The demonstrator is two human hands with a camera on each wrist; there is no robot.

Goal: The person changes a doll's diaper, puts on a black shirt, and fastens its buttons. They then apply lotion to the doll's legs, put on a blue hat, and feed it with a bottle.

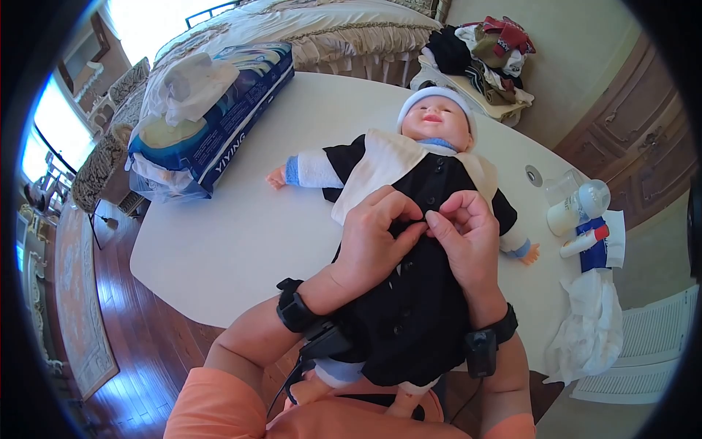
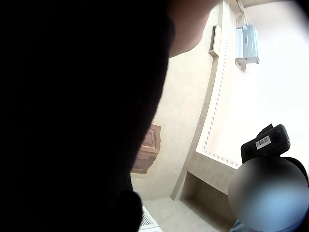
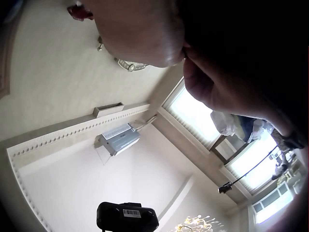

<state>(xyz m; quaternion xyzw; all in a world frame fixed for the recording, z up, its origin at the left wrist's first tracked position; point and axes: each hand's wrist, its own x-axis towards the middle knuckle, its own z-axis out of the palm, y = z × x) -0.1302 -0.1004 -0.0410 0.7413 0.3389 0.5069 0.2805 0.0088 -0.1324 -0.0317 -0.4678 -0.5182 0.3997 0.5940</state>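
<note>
A baby doll (image 1: 433, 121) in a white cap lies on its back on the white table, its head away from me. It wears a black coat (image 1: 431, 293) with a wide cream collar (image 1: 380, 162) and dark buttons down the front, over white sleeves with blue cuffs. My left hand (image 1: 369, 238) and right hand (image 1: 468, 241) meet at the coat's chest, thumbs and forefingers pinching its front edge. The fingertips hide the spot they hold. Lower down, the coat front shows a gap with something pale beneath.
A blue diaper pack (image 1: 219, 117) lies at the table's back left. On the right are a baby bottle (image 1: 578, 208), a red-capped white tube (image 1: 585, 240) and a crumpled white plastic bag (image 1: 589, 322). Piled clothes (image 1: 486, 58) sit beyond the table, near a bed (image 1: 307, 29).
</note>
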